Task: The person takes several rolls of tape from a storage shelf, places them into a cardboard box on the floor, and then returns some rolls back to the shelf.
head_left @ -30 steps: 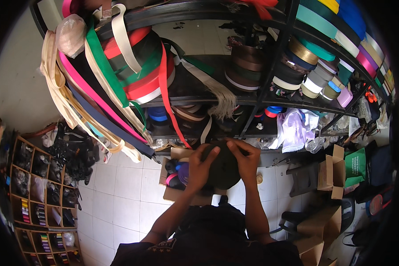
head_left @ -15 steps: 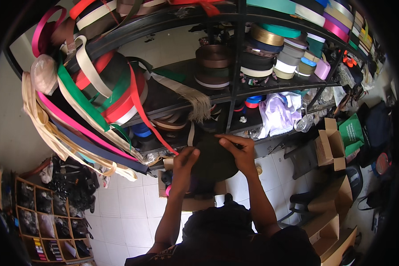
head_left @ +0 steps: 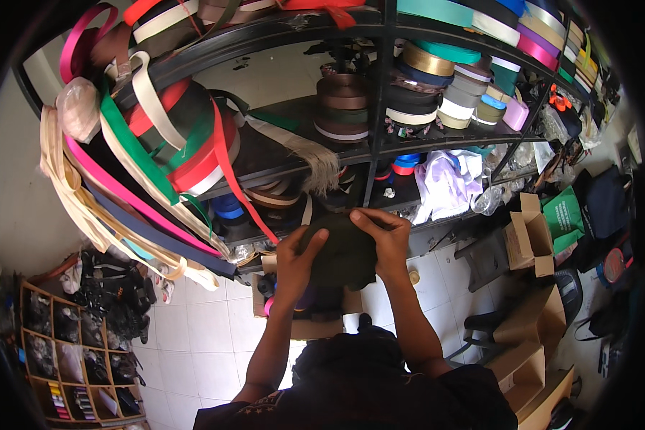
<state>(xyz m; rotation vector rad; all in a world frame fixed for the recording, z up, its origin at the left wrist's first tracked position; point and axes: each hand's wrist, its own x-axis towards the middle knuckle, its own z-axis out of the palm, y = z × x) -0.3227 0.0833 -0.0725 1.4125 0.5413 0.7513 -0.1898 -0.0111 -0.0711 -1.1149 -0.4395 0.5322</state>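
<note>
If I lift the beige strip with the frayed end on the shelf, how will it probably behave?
The beige strip is likely floppy, since it droops over the edge of the shelf. It may shed or tangle easily, because its end is spread into loose threads.

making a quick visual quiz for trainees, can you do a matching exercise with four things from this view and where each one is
1. dark roll
2. green bag
3. gold ribbon roll
4. wooden cubbyhole rack

a. in a stack on the black shelf
b. at the lower left of the picture
c. between the left hand and right hand
d. beside an open cardboard box

Pairs: 1-c, 2-d, 3-a, 4-b
</note>
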